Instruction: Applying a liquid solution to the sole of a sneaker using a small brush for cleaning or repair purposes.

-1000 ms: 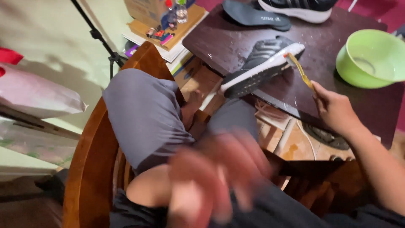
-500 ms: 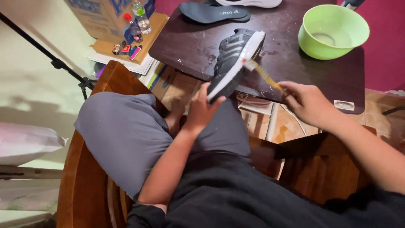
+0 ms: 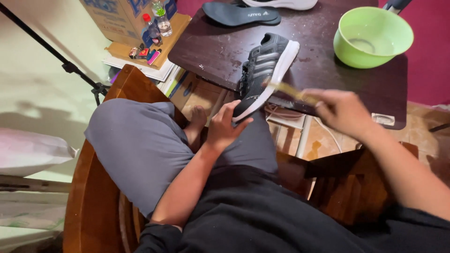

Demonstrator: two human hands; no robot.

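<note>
Since half a second ago, the left hand (image 3: pixel 225 129) has closed its fingers on the heel end of the dark sneaker (image 3: pixel 263 70), which overhangs the counter (image 3: pixel 211 51) edge. At 3 o'clock from the heel, the right hand (image 3: pixel 342 112) grips a blurred yellow brush (image 3: pixel 290 90) against the white sole. A green bowl (image 3: pixel 372 30) sits at 2 o'clock from the sneaker.

A dark wooden table (image 3: pixel 211 51) stands before a wooden chair (image 3: pixel 89 187) on pale floor (image 3: pixel 33 93)
</note>
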